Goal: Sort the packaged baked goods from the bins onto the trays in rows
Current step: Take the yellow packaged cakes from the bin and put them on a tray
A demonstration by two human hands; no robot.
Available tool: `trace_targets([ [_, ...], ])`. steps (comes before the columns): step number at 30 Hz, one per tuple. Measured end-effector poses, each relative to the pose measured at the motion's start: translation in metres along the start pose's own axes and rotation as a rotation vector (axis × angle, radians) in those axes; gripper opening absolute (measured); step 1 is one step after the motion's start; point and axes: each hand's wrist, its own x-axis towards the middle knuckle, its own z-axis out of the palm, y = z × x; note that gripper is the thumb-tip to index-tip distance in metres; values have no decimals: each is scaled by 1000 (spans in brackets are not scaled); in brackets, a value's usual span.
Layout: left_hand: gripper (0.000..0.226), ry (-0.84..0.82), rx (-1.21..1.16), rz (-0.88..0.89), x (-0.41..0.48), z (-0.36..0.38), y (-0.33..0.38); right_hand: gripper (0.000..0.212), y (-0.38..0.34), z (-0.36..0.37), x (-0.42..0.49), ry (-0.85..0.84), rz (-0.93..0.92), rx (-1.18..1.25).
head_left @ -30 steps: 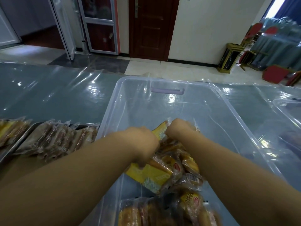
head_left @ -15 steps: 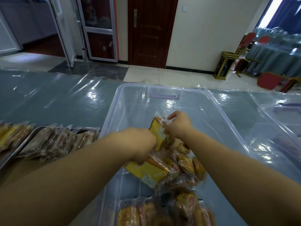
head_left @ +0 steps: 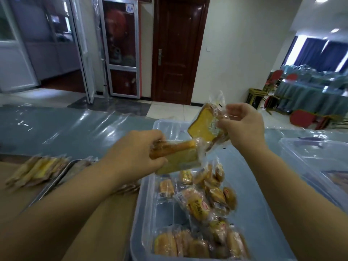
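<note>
My left hand [head_left: 137,155] grips a wrapped yellow cake slice [head_left: 180,159] above the left rim of the clear plastic bin [head_left: 145,219]. My right hand [head_left: 243,127] holds a second wrapped yellow cake slice [head_left: 203,127] higher up, over the bin's far end. Several wrapped round buns [head_left: 199,206] lie inside the bin below. At the left, a metal tray [head_left: 54,183] carries a row of wrapped pastries [head_left: 35,170]; my left forearm hides part of it.
A second clear bin [head_left: 316,162] stands to the right. The table has a blue cover under shiny plastic film [head_left: 75,129]. A dark wooden door [head_left: 177,53], a glass door and red chairs [head_left: 301,119] are beyond the table.
Both hands have risen out of the bin, each lifting a yellow cake slice. The camera has tilted up, showing more of the room.
</note>
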Motion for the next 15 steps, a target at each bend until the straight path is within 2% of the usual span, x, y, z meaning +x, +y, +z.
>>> trace_targets([
  [3, 28, 109, -76, -38, -33, -33, -15, 42, -37, 4, -25, 22, -95, 54],
  [7, 32, 164, -69, -100, -90, -79, -49, 40, -83, 32, -75, -8, -155, 120],
  [12, 33, 236, -10, -192, -177, -127, -115, 37, -127, 96, -151, -107, -189, 70],
  [15, 33, 247, -57, -257, -231, -150, -161, 36, -141, 145, -193, -197, -159, 86],
])
